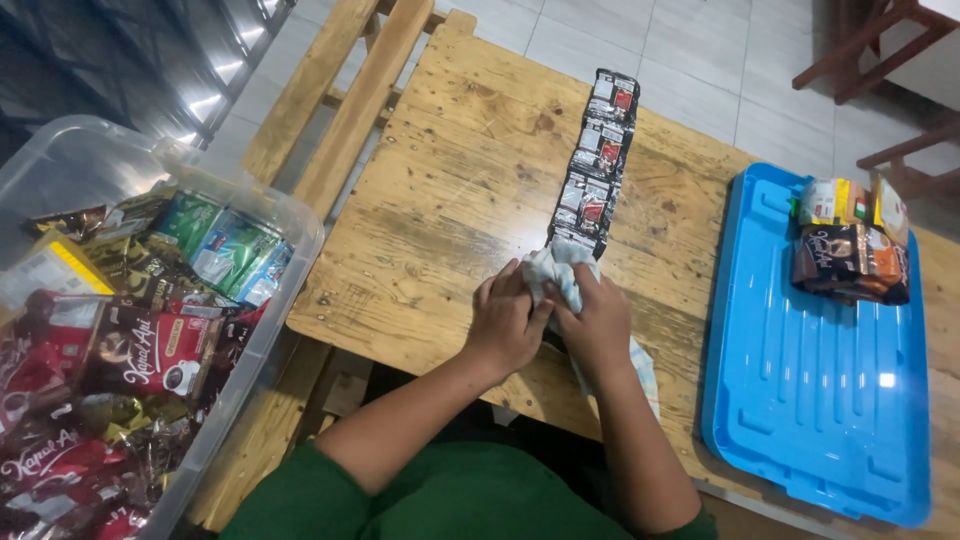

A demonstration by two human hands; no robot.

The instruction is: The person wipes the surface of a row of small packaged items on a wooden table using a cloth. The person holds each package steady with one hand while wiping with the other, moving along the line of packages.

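Both hands, left (505, 325) and right (598, 322), grip a cloth (555, 272) against a black sachet strip (592, 165).

Sachet strip (596, 165) lies on table (440, 200); bin (300, 240) left, tray (800, 400) right.

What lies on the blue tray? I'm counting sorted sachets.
Stacked sachet packs lie at the far end of the blue tray: yellow-green ones behind brown-orange ones. Whatever lies underneath them is hidden.

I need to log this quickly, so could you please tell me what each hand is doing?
Left hand: closed on the white cloth.
Right hand: closed on the same cloth.
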